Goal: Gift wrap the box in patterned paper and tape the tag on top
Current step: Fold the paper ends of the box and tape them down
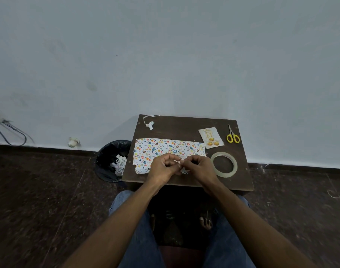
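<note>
Bin (111, 161): on the floor well to the left of the left hand, dark-lined, with scraps of the same patterned paper inside.
Paper strip (149, 123): a curled white offcut on the far left corner of the tabletop (184, 124), beyond the left hand.
Patterned paper (165, 147): spread flat on the tabletop, running out to the left of and beyond both hands; its near edge lies under them.
Left hand (163, 168): fingers curled, tips meeting the right hand's over the paper, pinching something small and pale between them (too small to tell whether it is a bit of tape or a paper edge).
Right hand (199, 166): fingers curled likewise, pinching the same small thing from the other side.
Box: not visible anywhere; it may sit hidden under the hands, but I cannot tell.
Tag (211, 139): beyond the right hand and a little to its right, flat on the tabletop, untouched.
Tape roll (224, 164): clear, lying flat just to the right of the right hand.
Scissors (232, 136): yellow-handled, closed, beyond the tape roll, to the right of the tag.
Step in hand: by my reading an early one, readying a small piece before any folding; the paper is still open and flat.
Next move: likely needs the piece freed or pressed down cleanly, then the paper drawn up round the box (the tag comes last).
</note>
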`<action>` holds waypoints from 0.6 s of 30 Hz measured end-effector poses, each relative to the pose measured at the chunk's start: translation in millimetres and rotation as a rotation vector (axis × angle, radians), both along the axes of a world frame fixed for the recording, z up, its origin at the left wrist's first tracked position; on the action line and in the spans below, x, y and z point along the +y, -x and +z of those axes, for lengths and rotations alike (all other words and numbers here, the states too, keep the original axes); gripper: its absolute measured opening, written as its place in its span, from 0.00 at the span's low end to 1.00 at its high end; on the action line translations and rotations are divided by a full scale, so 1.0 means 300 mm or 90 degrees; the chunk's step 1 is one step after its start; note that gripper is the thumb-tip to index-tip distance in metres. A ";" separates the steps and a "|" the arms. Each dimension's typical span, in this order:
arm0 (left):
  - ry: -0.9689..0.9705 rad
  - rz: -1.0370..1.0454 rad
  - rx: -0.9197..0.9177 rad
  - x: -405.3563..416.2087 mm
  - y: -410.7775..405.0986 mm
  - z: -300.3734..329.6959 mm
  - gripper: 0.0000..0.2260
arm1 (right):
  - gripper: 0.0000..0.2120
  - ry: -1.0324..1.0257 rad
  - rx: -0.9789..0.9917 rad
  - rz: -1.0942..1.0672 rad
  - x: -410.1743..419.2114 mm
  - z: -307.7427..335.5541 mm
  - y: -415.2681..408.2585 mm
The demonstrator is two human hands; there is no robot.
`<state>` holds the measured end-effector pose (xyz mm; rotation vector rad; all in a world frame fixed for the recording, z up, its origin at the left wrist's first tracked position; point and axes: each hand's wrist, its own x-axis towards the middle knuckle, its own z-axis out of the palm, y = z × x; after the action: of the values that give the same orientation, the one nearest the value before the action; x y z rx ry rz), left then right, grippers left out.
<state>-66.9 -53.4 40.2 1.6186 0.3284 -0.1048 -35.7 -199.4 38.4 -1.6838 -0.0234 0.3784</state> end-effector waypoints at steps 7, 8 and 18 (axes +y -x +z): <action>-0.032 -0.013 -0.016 0.004 0.002 0.001 0.06 | 0.05 -0.002 0.008 0.001 0.004 -0.001 0.005; -0.041 -0.020 -0.019 0.005 0.004 0.000 0.06 | 0.05 0.002 0.011 0.000 0.005 -0.002 0.005; -0.098 -0.010 -0.018 0.017 -0.001 -0.018 0.21 | 0.07 0.005 0.016 -0.047 0.005 -0.003 0.023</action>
<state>-66.7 -48.4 34.7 1.7735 0.3082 -0.0707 -42.6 -197.9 37.5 -1.6828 0.0591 0.3448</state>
